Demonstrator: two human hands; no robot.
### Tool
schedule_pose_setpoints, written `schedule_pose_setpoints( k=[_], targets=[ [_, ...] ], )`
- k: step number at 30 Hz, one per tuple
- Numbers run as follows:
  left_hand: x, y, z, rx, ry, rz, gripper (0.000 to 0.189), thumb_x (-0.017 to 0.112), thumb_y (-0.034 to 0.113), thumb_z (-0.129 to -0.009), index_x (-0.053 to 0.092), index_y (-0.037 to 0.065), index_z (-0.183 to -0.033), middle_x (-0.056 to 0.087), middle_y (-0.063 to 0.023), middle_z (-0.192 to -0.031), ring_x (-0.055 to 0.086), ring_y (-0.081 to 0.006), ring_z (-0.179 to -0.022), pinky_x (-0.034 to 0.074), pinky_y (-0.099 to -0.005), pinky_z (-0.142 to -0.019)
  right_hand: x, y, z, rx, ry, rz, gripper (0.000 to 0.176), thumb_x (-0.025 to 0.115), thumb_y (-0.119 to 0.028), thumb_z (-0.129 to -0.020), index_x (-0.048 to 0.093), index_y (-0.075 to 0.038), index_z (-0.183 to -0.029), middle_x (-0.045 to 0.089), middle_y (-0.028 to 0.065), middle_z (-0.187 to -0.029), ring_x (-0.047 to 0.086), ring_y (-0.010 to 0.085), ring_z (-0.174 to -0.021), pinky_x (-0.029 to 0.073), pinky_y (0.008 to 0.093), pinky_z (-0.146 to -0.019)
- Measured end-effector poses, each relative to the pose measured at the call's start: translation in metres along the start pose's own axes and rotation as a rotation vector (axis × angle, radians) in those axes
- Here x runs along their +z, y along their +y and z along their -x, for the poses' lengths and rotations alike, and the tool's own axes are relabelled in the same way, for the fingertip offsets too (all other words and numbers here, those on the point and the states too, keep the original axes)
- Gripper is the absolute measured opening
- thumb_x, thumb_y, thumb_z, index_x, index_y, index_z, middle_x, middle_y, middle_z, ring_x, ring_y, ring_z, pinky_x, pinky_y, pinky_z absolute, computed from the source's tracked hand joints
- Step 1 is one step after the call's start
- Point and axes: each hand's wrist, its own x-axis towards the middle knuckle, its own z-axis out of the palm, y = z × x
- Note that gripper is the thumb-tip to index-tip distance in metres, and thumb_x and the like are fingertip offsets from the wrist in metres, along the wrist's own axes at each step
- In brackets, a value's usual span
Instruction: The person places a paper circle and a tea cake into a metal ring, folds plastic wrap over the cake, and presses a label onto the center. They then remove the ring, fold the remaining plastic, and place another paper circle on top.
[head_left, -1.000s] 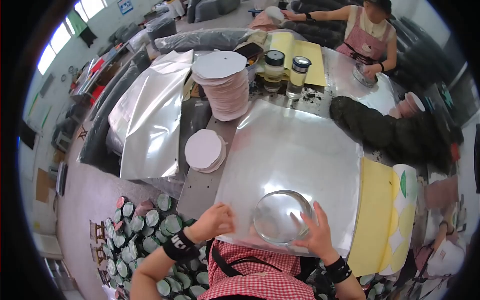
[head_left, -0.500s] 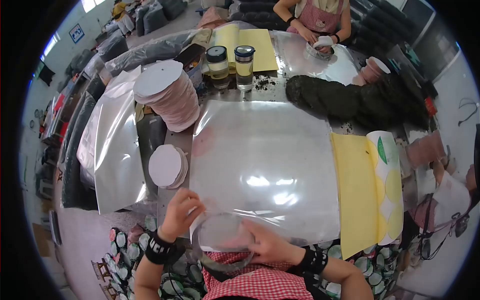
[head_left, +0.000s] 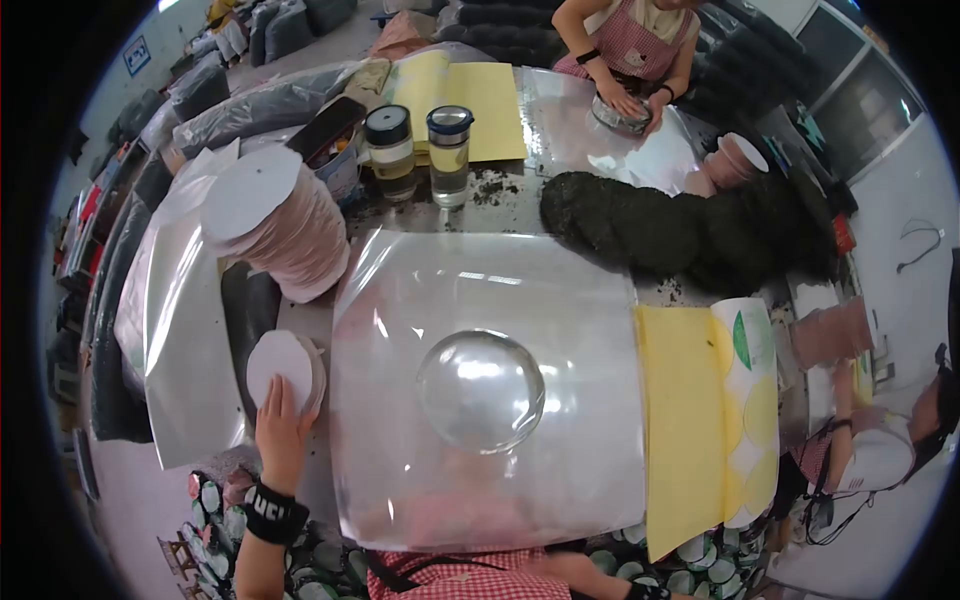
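My left hand point(head_left: 284, 435) lies with its fingers spread on the small stack of pale pink discs point(head_left: 280, 365), left of the plastic sheet. A round clear dish point(head_left: 480, 390) rests on the clear plastic sheet point(head_left: 400, 500) in front of me. Low at the sheet's front edge, against the checked apron point(head_left: 470, 578), my right hand point(head_left: 560, 568) is mostly hidden and blurred, so its fingers cannot be made out. To the right of the sheet lie yellow paper point(head_left: 685, 420) and a strip of round labels point(head_left: 748, 410).
A tall disc stack point(head_left: 275, 225) stands at left, two lidded bottles point(head_left: 450, 160) point(head_left: 391, 155) behind the sheet. Dark round cakes point(head_left: 680, 230) lie back right. Across the table a co-worker point(head_left: 635, 50) handles a round tin point(head_left: 620, 115). Another person point(head_left: 835, 440) is at right.
The round clear dish has gone from my hands onto the sheet. My left hand has moved left onto the small disc stack. My right hand has drawn back toward the apron.
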Motion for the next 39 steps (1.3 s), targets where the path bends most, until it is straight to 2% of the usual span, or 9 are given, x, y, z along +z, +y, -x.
schedule_pose_setpoints(
  k=[1,3,6,9,15,28,30,35,39],
  targets=[
    [0.007,0.000,0.011,0.033,-0.025,-0.001,0.044,0.070,0.015,-0.087,0.059,-0.003,-0.125,0.061,-0.0227,-0.131,0.060,-0.0364,-0.118,0.051,-0.0430,-0.094,-0.007,0.007,0.029,0.421,-0.125,-0.297,0.023,0.073,-0.017,-0.086,0.073,-0.002,-0.104,0.072,0.0202,-0.106,0.069,0.0295,-0.106,0.053,0.0397,-0.095],
    [0.013,-0.006,0.017,0.078,-0.078,0.002,0.044,0.070,0.014,-0.087,0.058,-0.004,-0.125,0.062,-0.0231,-0.129,0.062,-0.0363,-0.116,0.052,-0.0424,-0.092,-0.076,-0.001,-0.003,-0.097,0.398,0.634,0.006,0.071,-0.012,-0.086,0.074,-0.006,-0.087,0.074,0.0136,-0.087,0.073,0.0229,-0.094,0.055,0.0349,-0.091],
    [0.009,-0.011,0.011,0.157,-0.033,0.006,0.040,0.069,0.011,-0.087,0.059,-0.003,-0.123,0.068,-0.0209,-0.119,0.068,-0.0349,-0.102,0.056,-0.0398,-0.082,-0.236,0.023,-0.116,0.162,0.934,0.279,0.006,0.058,-0.008,-0.093,0.061,-0.003,-0.091,0.070,0.0092,-0.094,0.065,0.0178,-0.074,0.052,0.0303,-0.068],
    [-0.022,-0.005,0.003,0.120,-0.121,0.018,0.031,0.068,0.007,-0.086,0.063,-0.001,-0.115,0.072,-0.0171,-0.103,0.071,-0.0325,-0.084,0.057,-0.0380,-0.071,-0.372,0.143,-0.198,0.330,1.142,-0.872,0.026,0.068,-0.027,-0.096,0.056,-0.006,-0.087,0.059,0.0061,-0.081,0.063,0.0175,-0.071,0.056,0.0308,-0.063],
    [-0.082,0.137,-0.040,0.416,0.286,0.480,0.022,0.070,0.004,-0.075,0.073,0.001,-0.097,0.074,-0.0104,-0.096,0.074,-0.0244,-0.088,0.059,-0.0333,-0.073,-0.376,0.157,-0.238,-0.046,1.425,-0.821,0.023,0.072,-0.015,-0.093,0.053,-0.007,-0.083,0.059,0.0045,-0.083,0.060,0.0142,-0.074,0.057,0.0300,-0.070],
    [-0.011,0.175,-0.038,0.428,0.014,0.607,0.050,0.082,0.022,-0.075,0.067,0.003,-0.119,0.067,-0.0115,-0.110,0.064,-0.0276,-0.094,0.055,-0.0360,-0.080,-0.125,-0.007,-0.184,0.301,0.496,-0.772,0.035,0.077,-0.021,-0.089,0.060,0.002,-0.109,0.062,0.0050,-0.090,0.063,0.0127,-0.075,0.055,0.0285,-0.068],
    [-0.009,0.171,-0.044,0.418,-0.161,0.529,0.086,0.086,0.032,-0.066,0.052,-0.004,-0.135,0.062,-0.0143,-0.110,0.063,-0.0290,-0.097,0.053,-0.0364,-0.084,-0.136,-0.034,-0.177,0.192,0.683,0.226,0.069,0.086,-0.027,-0.077,0.051,0.000,-0.129,0.060,0.0124,-0.101,0.065,0.0203,-0.081,0.056,0.0325,-0.066],
    [-0.005,0.200,-0.085,0.515,-0.452,0.301,0.126,0.092,0.036,-0.050,0.027,-0.014,-0.146,0.052,-0.0168,-0.113,0.062,-0.0289,-0.095,0.056,-0.0344,-0.081,-0.124,-0.054,-0.250,-0.093,0.361,0.936,0.112,0.090,-0.030,-0.056,0.035,0.009,-0.145,0.054,0.0156,-0.107,0.063,0.0288,-0.084,0.057,0.0354,-0.066],
    [0.021,0.213,-0.075,0.479,-0.434,0.025,0.116,0.090,0.024,-0.056,0.029,-0.013,-0.147,0.053,-0.0144,-0.115,0.062,-0.0260,-0.099,0.061,-0.0288,-0.066,-0.083,-0.025,-0.282,0.142,0.436,1.246,0.062,0.068,-0.008,-0.080,0.048,0.010,-0.136,0.052,0.0140,-0.109,0.061,0.0216,-0.083,0.059,0.0234,-0.055]
  ],
)
